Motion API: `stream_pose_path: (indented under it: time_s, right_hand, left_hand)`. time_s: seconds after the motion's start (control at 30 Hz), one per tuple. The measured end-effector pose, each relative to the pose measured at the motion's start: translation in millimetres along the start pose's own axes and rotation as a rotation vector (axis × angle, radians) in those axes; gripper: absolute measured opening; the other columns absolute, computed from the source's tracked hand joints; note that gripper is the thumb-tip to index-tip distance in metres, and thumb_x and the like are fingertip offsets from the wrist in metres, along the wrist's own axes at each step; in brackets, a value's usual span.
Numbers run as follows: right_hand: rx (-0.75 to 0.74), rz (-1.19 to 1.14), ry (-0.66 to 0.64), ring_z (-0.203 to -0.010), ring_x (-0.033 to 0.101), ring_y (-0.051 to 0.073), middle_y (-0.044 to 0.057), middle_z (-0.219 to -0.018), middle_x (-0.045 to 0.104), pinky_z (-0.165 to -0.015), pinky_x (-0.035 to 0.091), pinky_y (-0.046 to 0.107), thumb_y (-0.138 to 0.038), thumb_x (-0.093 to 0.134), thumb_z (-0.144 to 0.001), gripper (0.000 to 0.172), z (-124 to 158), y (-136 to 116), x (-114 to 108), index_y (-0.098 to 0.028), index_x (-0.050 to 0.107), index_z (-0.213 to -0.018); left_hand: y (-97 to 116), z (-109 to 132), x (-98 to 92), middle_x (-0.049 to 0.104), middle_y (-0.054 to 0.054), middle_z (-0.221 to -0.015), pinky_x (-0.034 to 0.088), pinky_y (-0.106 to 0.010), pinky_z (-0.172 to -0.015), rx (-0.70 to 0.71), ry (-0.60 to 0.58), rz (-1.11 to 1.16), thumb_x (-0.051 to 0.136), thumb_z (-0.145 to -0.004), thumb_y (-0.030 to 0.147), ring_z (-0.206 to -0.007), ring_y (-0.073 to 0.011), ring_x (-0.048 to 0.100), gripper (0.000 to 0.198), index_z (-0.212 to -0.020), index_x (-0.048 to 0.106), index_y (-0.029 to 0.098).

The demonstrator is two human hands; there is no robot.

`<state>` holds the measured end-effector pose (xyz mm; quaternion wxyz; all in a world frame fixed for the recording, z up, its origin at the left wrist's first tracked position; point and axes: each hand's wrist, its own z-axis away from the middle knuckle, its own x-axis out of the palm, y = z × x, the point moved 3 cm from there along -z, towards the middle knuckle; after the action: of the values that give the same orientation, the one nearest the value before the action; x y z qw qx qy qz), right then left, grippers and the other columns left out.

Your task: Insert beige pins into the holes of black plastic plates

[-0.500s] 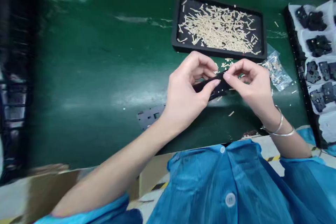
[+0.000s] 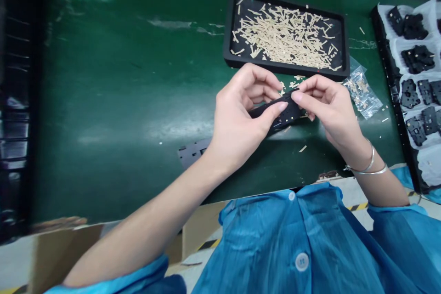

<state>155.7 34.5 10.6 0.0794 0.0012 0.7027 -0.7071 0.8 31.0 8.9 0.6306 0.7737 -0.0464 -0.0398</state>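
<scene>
A flat black plastic part (image 2: pixel 285 116) with small holes and pale specks is tilted between my two hands, over the green table. My left hand (image 2: pixel 243 117) is closed on it, thumb on top and fingers behind. At its right end the thumb and index finger of my right hand (image 2: pixel 325 105) pinch together against the surface; whether a small piece is between those fingertips is hidden. Partly covered by my left forearm, another dark flat plastic part (image 2: pixel 192 152) lies on the table.
Beyond my hands stands a black tray (image 2: pixel 230 60) heaped with small pale strips (image 2: pixel 285 36). To its right lies a clear bag (image 2: pixel 363 92) of small pieces. A compartment tray (image 2: pixel 401 119) of black parts stands far right, and dark racks (image 2: pixel 20 101) line the left edge.
The black part has turned slightly, so more of its top face shows. My left hand has shifted a little to the left; the right hand's fingertips stay at the part's right end.
</scene>
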Motion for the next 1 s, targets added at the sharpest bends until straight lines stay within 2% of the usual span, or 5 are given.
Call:
stream_pose_path:
  time_s: [0.2,0.37,0.73,0.87,1.0]
  right_hand:
    - [0.027,-0.035,-0.017,-0.061,0.051,0.009,-0.004,-0.064,0.054,-0.053,0.041,0.023,-0.044,0.079,-0.07,0.032,-1.3,2.2,1.1,-0.019,0.059,-0.068]
    - [0.078,-0.084,-0.023,-0.051,0.043,0.007,-0.003,-0.06,0.055,-0.044,0.031,0.021,-0.041,0.073,-0.077,0.027,-0.4,2.8,-0.9,-0.018,0.061,-0.069]
    - [0.053,-0.067,-0.025,-0.055,0.047,0.007,-0.004,-0.063,0.056,-0.048,0.036,0.022,-0.036,0.074,-0.075,0.023,1.8,-1.2,-0.1,-0.018,0.061,-0.071]
    - [0.004,-0.005,0.004,-0.061,0.052,0.009,-0.004,-0.067,0.059,-0.057,0.043,0.024,-0.037,0.081,-0.067,0.029,1.8,-2.9,2.4,-0.019,0.06,-0.069]
    - [-0.025,-0.017,-0.002,-0.057,0.049,0.008,-0.005,-0.063,0.056,-0.057,0.042,0.024,-0.038,0.081,-0.068,0.031,0.9,-1.8,3.4,-0.018,0.058,-0.065]
  left_hand:
    - [-0.2,0.5,0.4,0.066,0.001,-0.082,0.059,-0.03,-0.069,-0.033,-0.011,0.021,0.082,-0.068,0.024,-0.073,-0.0152,0.067,0.027,-0.081,0.059,0.022]
    - [-2.1,0.3,-0.9,0.066,0.001,-0.083,0.059,-0.031,-0.072,-0.046,-0.005,0.072,0.081,-0.07,0.023,-0.074,-0.0148,0.067,0.024,-0.081,0.059,0.023]
    - [-6.3,-0.2,-1.6,0.066,0.002,-0.082,0.059,-0.03,-0.071,-0.033,-0.017,0.089,0.081,-0.07,0.021,-0.073,-0.0143,0.067,0.024,-0.082,0.059,0.023]
    - [-5.1,-0.1,-0.8,0.066,0.001,-0.083,0.059,-0.029,-0.07,-0.004,-0.028,0.058,0.081,-0.07,0.021,-0.074,-0.0136,0.066,0.026,-0.083,0.059,0.023]
    - [-1.6,0.8,1.3,0.064,0.001,-0.081,0.059,-0.029,-0.069,-0.005,-0.051,0.015,0.081,-0.07,0.022,-0.073,-0.0138,0.066,0.026,-0.083,0.058,0.023]
